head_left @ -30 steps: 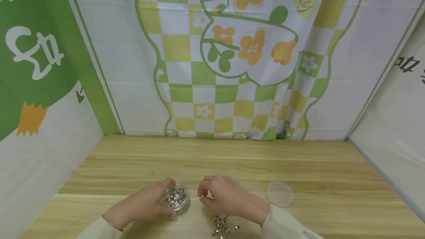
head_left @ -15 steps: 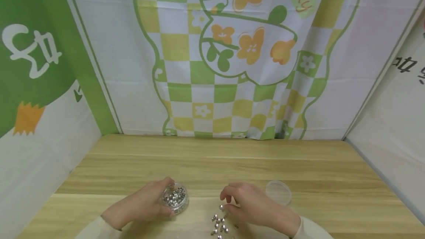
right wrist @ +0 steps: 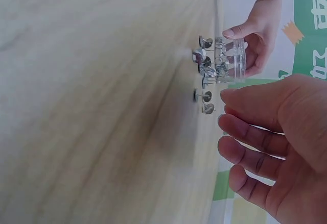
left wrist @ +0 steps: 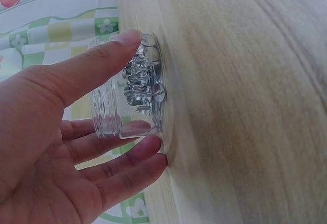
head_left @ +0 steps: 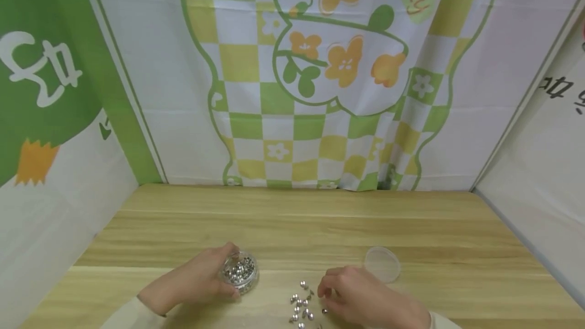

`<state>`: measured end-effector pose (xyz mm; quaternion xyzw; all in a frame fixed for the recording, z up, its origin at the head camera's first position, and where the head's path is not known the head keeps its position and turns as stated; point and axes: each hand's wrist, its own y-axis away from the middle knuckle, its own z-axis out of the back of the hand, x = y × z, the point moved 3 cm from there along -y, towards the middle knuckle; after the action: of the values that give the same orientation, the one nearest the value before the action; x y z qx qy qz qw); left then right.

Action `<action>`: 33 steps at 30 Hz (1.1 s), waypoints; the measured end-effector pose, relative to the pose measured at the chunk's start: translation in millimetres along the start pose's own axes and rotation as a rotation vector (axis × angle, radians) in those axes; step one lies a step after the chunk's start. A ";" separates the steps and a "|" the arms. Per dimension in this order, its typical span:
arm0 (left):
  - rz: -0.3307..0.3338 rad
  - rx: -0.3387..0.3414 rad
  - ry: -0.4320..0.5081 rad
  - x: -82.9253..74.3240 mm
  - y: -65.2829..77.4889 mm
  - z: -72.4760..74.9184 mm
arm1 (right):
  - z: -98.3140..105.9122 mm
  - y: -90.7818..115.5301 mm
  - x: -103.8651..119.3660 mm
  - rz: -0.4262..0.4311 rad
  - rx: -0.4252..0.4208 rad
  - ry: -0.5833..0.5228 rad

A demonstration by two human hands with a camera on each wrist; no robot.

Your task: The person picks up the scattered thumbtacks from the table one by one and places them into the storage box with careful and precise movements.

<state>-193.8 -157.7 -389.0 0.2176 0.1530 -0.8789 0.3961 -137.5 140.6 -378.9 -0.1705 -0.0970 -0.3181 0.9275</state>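
My left hand [head_left: 201,277] grips a clear round jar [left wrist: 110,109] that stands on the table, thumb on one side and fingers on the other. Silver thumbtacks [head_left: 240,270] partly fill it, visible through its wall in the left wrist view. To the jar's right, several loose thumbtacks [head_left: 299,304] lie scattered on the wood. Just right of them is my right hand [head_left: 354,293], its fingers loosely bent. In the right wrist view no thumbtack shows between the thumb and fingers [right wrist: 248,134], which hover close to the scattered ones.
A clear round lid [head_left: 383,264] lies flat on the wooden table [head_left: 292,227], beyond my right hand. A patterned curtain [head_left: 301,131] hangs along the back edge, with printed cloth [head_left: 59,166] at the left side and more at the right.
My right hand has moved right and nearer, away from the jar. A thumbtack that was by its fingertips half a second ago now lies apart from them. The left hand keeps its hold.
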 end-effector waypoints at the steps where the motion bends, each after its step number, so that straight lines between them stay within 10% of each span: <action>1: 0.000 -0.001 0.000 0.0 -0.3 -0.1 | -1.0 0.9 -0.1 0.000 0.006 -0.008; 33: 0.014 0.005 0.005 -3.2 0.7 0.7 | -10.7 2.6 0.7 -0.055 0.038 -0.103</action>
<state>-191.5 -156.5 -386.9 0.2218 0.1503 -0.8759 0.4013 -134.6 138.1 -389.3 -0.1661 -0.1552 -0.3325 0.9153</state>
